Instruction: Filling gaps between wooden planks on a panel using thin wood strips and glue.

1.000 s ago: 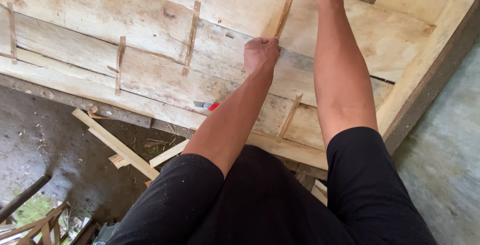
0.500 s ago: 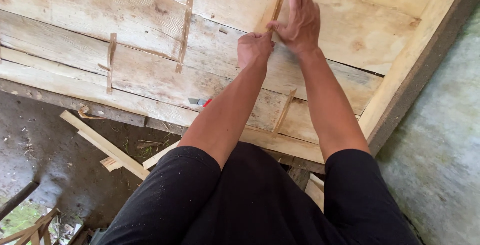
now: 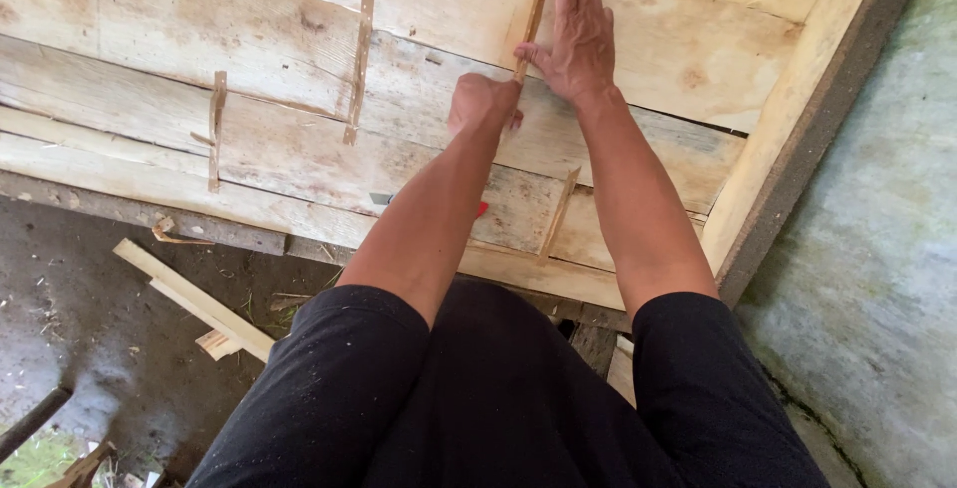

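Both hands (image 3: 573,44) hold a near-upright wooden strip (image 3: 536,9).

- The left forearm (image 3: 429,219) covers most of a small tool (image 3: 382,199) lying on the planks; only a grey tip and a red end show.
- A thin wooden strip (image 3: 533,19) runs off the top edge.
- The left hand (image 3: 481,104) is curled, its fingers hidden from view.
- Scrap wood (image 3: 85,466) is cut off at the bottom-left corner.

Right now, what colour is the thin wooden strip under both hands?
Pale tan thin wooden strip; head view.
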